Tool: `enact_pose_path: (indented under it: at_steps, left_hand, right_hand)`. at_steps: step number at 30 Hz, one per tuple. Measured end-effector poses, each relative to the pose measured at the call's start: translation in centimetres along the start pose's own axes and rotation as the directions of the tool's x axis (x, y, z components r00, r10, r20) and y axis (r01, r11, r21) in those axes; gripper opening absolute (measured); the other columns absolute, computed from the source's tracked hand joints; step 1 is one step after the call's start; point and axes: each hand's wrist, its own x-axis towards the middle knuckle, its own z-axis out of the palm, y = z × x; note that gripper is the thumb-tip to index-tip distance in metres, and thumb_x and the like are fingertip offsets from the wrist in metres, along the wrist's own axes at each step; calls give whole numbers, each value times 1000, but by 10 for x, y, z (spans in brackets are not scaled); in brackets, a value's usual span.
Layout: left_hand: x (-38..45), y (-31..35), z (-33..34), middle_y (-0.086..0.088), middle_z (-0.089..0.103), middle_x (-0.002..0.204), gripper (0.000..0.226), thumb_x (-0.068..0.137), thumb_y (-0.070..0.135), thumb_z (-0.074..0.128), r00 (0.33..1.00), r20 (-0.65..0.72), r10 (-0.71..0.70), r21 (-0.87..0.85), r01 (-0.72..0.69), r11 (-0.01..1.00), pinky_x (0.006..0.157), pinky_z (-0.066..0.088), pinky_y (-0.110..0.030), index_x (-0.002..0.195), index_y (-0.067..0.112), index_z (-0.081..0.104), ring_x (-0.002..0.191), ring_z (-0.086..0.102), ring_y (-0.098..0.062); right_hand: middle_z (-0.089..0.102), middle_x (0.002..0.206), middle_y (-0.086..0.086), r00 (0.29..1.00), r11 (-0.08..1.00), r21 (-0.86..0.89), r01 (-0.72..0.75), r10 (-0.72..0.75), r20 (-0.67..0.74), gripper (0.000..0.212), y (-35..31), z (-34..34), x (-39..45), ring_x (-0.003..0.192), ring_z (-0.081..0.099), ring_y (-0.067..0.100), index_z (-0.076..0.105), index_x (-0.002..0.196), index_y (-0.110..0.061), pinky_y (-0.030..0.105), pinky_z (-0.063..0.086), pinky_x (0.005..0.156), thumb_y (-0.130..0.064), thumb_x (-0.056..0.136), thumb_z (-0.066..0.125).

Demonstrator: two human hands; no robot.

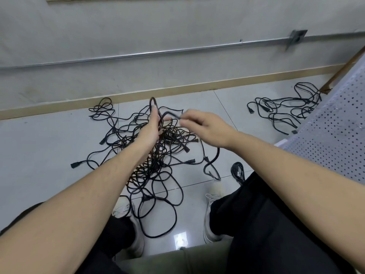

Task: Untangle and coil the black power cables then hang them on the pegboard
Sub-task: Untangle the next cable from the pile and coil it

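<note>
With the left hand (153, 125) gripping loops of 1 cable (166, 113) above the floor tangle (158, 155) and the right hand (199, 123) pinching its free run, feed even turns and keep the trailing length clear of the pile.

We see the main cable tangle (158, 155) on the floor (39, 145) between our shoes (212, 204), a smaller cable pile (284, 109) far right beside the pegboard (335, 131), and the wall conduit (158, 53) beyond both.
</note>
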Motion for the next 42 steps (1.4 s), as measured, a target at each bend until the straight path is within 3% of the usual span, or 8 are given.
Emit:
enact_pose_path:
  at_steps: [4,9,12,19,25,30,34,42]
  left_hand:
    - [11,-21,-18,0,54,143,68,104,59,42,999,24,49,290,-54,956,105,40,-36,162,40,12,123,54,-17]
    - [20,-26,-37,-1,70,93,41,107,38,49,990,74,121,600,-141,787,62,44,-24,148,34,51,62,55,-12]
    - [23,-30,-52,-3,73,115,55,97,67,47,989,97,115,699,-151,699,81,51,-32,141,36,58,86,68,-19]
    - [28,-48,-59,-1,65,132,58,99,49,61,975,145,-167,885,-52,463,91,48,-31,152,32,44,113,62,-21]
    - [7,-22,-27,11,20,168,85,97,36,68,928,293,230,551,-361,753,122,27,-33,163,38,13,151,30,-16]
    - [-3,-1,4,7,56,138,67,95,19,62,862,335,380,234,-467,853,115,34,-24,149,47,34,135,49,-3]
    - [-6,6,2,3,56,80,5,102,21,59,870,349,350,313,-460,831,60,43,-15,99,22,62,72,54,-8]
    - [9,10,-59,17,48,53,37,96,44,64,982,88,169,565,-189,803,58,32,-24,71,18,55,50,48,-2]
  right_hand:
    - [52,75,-11,941,995,23,-93,95,-326,24,14,-14,7,69,49,2,49,83,-32,22,42,72,-30,107,46]
    - [50,71,-7,793,959,101,-264,275,-543,26,36,-24,12,70,48,17,51,89,-23,37,43,70,-40,104,38]
    - [48,71,-6,651,919,268,-290,394,-648,24,41,-42,14,67,43,13,50,84,-23,31,35,69,-32,103,38]
    - [49,69,1,865,883,180,-433,463,-192,24,51,-45,-8,58,38,16,65,90,-24,27,30,51,-36,104,49]
    - [47,66,-3,955,944,147,-296,298,7,23,33,-35,-6,52,40,1,71,103,-18,11,33,51,-30,106,51]
    - [44,58,-13,972,965,126,-230,220,87,21,19,-26,-5,53,37,2,71,106,-10,9,32,51,-23,106,54]
    - [39,62,-3,968,963,150,-222,200,149,23,15,-20,-6,53,34,6,69,96,-4,16,28,50,-25,102,61]
    - [44,59,-3,826,857,69,-510,466,319,33,46,-29,-8,59,42,16,69,92,-4,30,48,64,-37,96,68]
